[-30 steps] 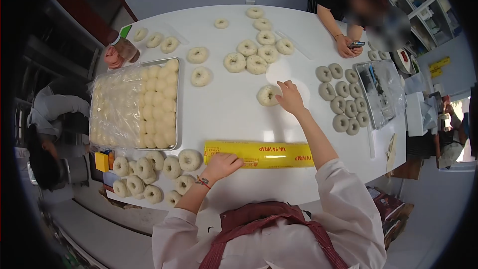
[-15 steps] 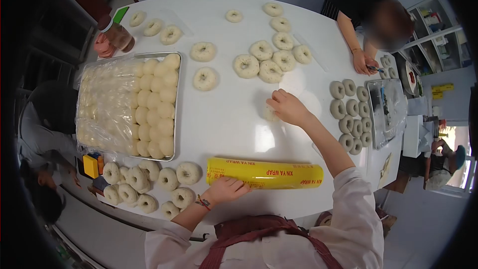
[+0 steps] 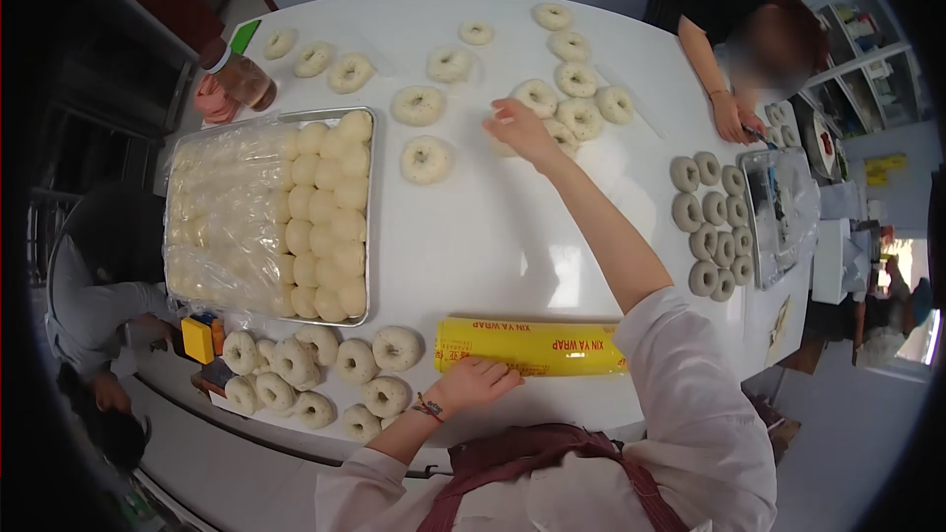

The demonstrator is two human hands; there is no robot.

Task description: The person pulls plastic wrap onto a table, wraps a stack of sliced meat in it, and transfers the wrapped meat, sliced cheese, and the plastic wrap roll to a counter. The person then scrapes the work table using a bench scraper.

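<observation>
My left hand (image 3: 478, 382) is closed over the near edge of a yellow roll of wrap (image 3: 532, 346), toward its left end. Farther out, my right hand (image 3: 522, 130) is over the table with its fingers apart and nothing between them. A dough ring (image 3: 501, 146) shows partly beneath it. More dough rings lie just beyond and to the right, among them one ring (image 3: 535, 99) near my fingers. To the left of that hand are two rings (image 3: 426, 160) (image 3: 419, 105), with another ring (image 3: 448, 64) farther back.
A metal tray (image 3: 370, 227) of dough balls, partly under plastic film, stands left. Stacked dough rings (image 3: 296, 363) lie at the front left, grey rings (image 3: 704, 241) at the right by a second tray (image 3: 757, 227). A bottle (image 3: 241, 79) stands back left. Another person's hands (image 3: 734, 118) are back right.
My right hand has let go of a dough ring and moved away and left; a ring now lies farther back left. My left hand stays on the roll. The view has shifted slightly.
</observation>
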